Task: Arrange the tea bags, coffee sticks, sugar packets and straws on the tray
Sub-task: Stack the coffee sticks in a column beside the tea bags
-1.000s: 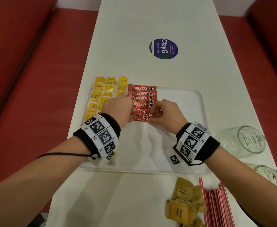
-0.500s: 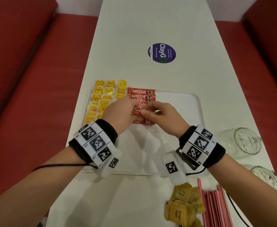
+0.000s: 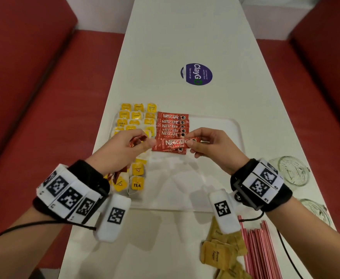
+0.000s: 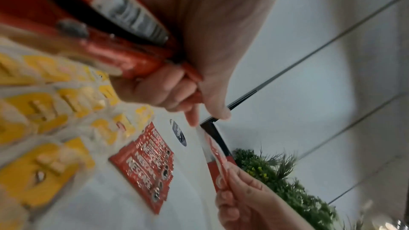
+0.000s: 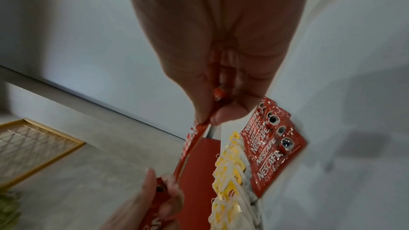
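Above the middle of the white tray (image 3: 233, 125), your right hand (image 3: 215, 148) pinches one end of a red coffee stick (image 3: 173, 143) between thumb and fingertips, so that grip is clamped on the stick. Your left hand (image 3: 122, 150) sits just left of it, its fingers curled round a bundle of more coffee sticks (image 4: 124, 55); that grip is clamped on the bundle. The held stick hangs just over the near end of a neat row of coffee sticks (image 3: 173, 123) lying on the tray, labels up. Along the tray's left edge lie the yellow tea bags (image 3: 137, 115) in rows, running from its far-left corner to its near-left corner. Off the tray, near the near-right corner of the tabletop (image 3: 185, 37), a heap of brown sugar packets (image 3: 217, 254) lies just left of a bunch of pink straws (image 3: 259, 256). Two glass jars (image 3: 291, 172) lie on their sides by the tabletop's right edge. A round purple sticker (image 3: 197, 74) marks the tabletop beyond the tray.
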A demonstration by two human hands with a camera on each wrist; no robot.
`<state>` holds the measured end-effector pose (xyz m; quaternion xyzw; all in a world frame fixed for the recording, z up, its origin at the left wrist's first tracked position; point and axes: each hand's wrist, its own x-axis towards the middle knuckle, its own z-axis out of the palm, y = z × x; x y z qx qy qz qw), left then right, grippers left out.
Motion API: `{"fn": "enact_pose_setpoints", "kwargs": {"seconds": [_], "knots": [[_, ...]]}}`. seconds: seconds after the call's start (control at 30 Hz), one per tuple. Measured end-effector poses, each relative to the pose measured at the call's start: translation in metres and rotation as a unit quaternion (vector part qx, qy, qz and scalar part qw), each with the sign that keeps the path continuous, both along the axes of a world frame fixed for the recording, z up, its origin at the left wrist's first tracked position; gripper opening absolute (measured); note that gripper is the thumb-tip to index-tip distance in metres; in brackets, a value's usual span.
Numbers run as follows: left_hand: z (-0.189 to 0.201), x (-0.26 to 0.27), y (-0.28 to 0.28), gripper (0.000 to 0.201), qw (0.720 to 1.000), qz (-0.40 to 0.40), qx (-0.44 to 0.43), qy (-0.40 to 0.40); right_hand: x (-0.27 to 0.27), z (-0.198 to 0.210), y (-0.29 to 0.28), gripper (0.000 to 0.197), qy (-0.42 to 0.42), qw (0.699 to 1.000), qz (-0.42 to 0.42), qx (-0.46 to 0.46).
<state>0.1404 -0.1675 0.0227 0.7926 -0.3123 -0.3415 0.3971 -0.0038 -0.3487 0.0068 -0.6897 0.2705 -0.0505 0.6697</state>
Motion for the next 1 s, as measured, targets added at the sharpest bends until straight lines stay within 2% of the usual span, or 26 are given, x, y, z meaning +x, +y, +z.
{"fn": "enact_pose_setpoints", "kwargs": {"seconds": [0.1,0.27,0.5,0.63,0.8,1.0], "knots": [[-0.001,-0.009,-0.002,0.037,0.998,0.051,-0.038,-0.009,0.0,0.001,0.008,0.009,-0.006,1.0,0.002,0.031],[-0.001,-0.021,-0.01,0.017,0.998,0.027,-0.062,-0.021,0.001,0.004,0.016,0.012,-0.02,0.998,0.029,0.06],[0.005,-0.018,-0.014,0.007,0.998,0.014,-0.062,0.019,0.005,0.0,0.017,0.004,-0.01,0.995,0.052,-0.089],[0.002,-0.014,-0.019,0.016,0.999,0.012,-0.032,0.016,0.008,-0.007,0.01,0.004,0.011,0.986,0.047,-0.16],[-0.011,0.001,-0.027,0.014,0.995,-0.024,0.057,-0.08,0.004,-0.015,0.001,0.009,0.037,0.989,0.06,-0.131],[-0.022,0.003,-0.04,0.016,0.972,-0.076,0.141,-0.174,0.007,-0.028,-0.002,0.009,0.087,0.98,0.051,-0.174]]}}
